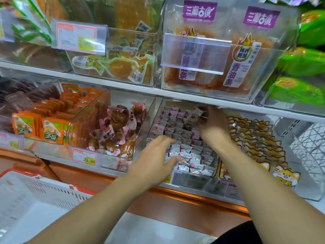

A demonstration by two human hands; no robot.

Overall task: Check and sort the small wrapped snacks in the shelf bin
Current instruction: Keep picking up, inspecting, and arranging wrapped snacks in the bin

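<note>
A clear plastic shelf bin (152, 120) on the lower shelf holds several rows of small grey and pink wrapped snacks (191, 155). My left hand (156, 157) reaches over the bin's front left corner, fingers straight and spread, fingertips touching the front packets. My right hand (211, 125) is deep at the back of the bin under the upper shelf, fingers curled and pinching a small wrapped snack (197, 111) lifted above the rows.
The upper shelf edge (175, 95) hangs low over the bin's back. Left neighbour bin holds brown snacks in pink wrappers (119, 127); right one holds dog-print packets (260, 143). A white basket (35, 196) sits at lower left. Orange packets (51, 127) stand far left.
</note>
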